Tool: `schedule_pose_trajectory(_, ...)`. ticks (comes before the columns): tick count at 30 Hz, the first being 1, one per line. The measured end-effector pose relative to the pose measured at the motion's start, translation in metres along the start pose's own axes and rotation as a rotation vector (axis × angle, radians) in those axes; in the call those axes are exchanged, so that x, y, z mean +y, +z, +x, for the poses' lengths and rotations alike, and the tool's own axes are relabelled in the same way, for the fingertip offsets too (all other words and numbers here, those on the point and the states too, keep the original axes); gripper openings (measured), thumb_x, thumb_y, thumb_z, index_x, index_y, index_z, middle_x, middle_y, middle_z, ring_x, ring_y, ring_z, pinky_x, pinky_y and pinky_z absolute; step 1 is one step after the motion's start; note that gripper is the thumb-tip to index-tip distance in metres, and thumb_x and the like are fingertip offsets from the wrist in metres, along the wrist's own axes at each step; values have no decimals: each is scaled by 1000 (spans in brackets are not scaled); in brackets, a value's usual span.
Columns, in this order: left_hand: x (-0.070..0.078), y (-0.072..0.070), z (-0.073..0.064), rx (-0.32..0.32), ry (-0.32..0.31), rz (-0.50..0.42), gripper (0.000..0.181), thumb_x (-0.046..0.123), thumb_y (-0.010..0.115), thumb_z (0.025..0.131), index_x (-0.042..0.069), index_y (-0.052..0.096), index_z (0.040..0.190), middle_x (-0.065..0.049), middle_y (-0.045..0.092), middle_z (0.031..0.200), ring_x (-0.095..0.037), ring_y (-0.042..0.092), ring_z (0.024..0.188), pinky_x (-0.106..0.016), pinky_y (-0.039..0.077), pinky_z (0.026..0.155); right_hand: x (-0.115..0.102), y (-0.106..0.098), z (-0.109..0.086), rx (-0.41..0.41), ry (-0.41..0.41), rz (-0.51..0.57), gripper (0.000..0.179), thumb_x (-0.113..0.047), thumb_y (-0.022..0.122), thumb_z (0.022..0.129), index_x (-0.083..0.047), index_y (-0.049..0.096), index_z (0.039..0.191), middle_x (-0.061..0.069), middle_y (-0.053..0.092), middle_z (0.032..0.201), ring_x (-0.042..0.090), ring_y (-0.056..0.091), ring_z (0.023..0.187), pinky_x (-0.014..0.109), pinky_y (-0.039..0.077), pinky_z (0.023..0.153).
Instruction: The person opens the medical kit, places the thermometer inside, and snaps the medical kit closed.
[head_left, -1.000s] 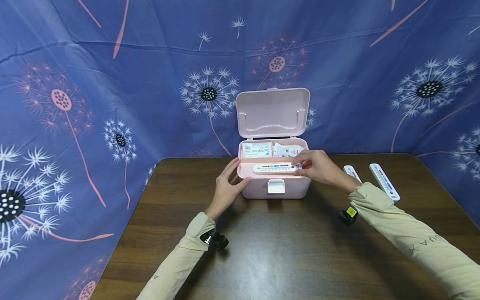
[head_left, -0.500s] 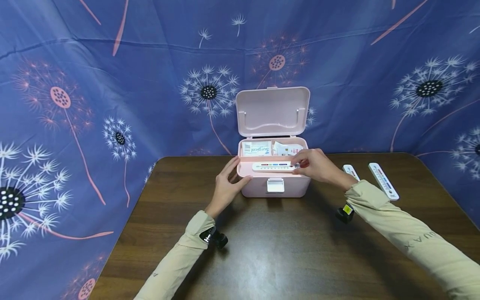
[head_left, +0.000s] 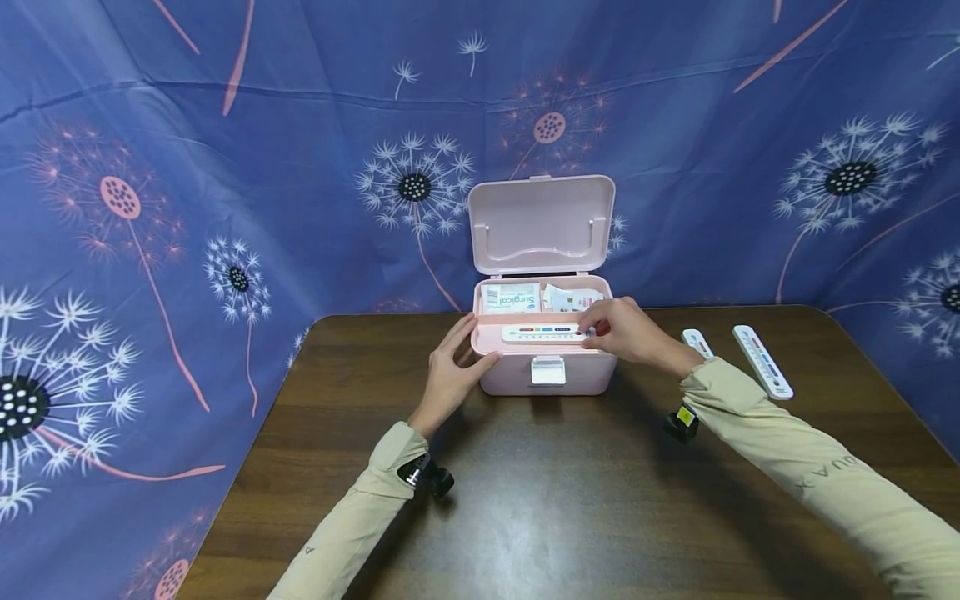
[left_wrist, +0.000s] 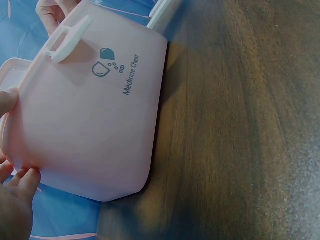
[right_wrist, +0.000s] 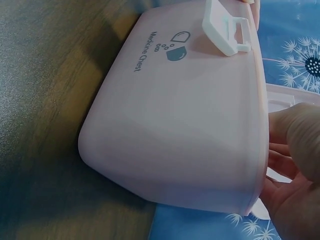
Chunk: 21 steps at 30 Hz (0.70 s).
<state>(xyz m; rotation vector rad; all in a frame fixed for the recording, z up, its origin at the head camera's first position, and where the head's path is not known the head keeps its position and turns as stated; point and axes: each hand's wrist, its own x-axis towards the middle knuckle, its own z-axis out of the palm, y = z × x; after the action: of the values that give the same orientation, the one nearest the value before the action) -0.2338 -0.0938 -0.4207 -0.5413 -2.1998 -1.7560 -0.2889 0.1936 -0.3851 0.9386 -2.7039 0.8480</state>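
Observation:
A pink medicine chest (head_left: 566,379) stands on the table with its lid raised. My left hand (head_left: 448,375) grips its left front corner, thumb on the front rim and fingers against the side, as the left wrist view shows. Inside, along the front of the pink tray, lies a white strip thermometer (head_left: 540,333) with coloured markings. The right end of it is pinched by my right hand (head_left: 626,332), whose fingers partly cover that end. Seen from the right wrist, the chest's wall hides the thermometer and some fingertips.
Behind the thermometer, the chest holds a Surgical-labelled packet (head_left: 510,297) and another white packet (head_left: 572,298). Two more white thermometers lie to the right: a shorter-looking one (head_left: 696,342) partly behind my sleeve, and a longer one (head_left: 762,362). A patterned blue cloth (head_left: 337,233) hangs behind the table.
The view has shifted slightly. My right forearm has moved a little to the left. My right hand keeps its pinch on the thermometer, and my left hand stays on the chest's corner.

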Motion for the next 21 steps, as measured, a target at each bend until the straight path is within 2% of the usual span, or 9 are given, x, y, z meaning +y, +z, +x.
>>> schedule_pose_trajectory(5, 0, 0, 0, 2, -8, 4, 65, 6, 77, 79, -11, 46, 134, -25, 39, 143, -36, 41, 129, -44, 43, 99, 1, 1, 1, -7, -3, -22, 14, 3, 80, 70, -3, 74, 81, 9, 69, 88, 20, 58, 70, 27, 48, 60)
schedule_pose_trajectory(21, 1, 0, -1, -7, -13, -11, 65, 6, 76, 80, -10, 44, 135, -24, 37, 144, -34, 39, 131, -47, 42, 100, -3, 3, 1, 7, 16, -48, 13, 2, 80, 70, -1, 74, 81, 10, 69, 88, 20, 58, 69, 27, 47, 58)
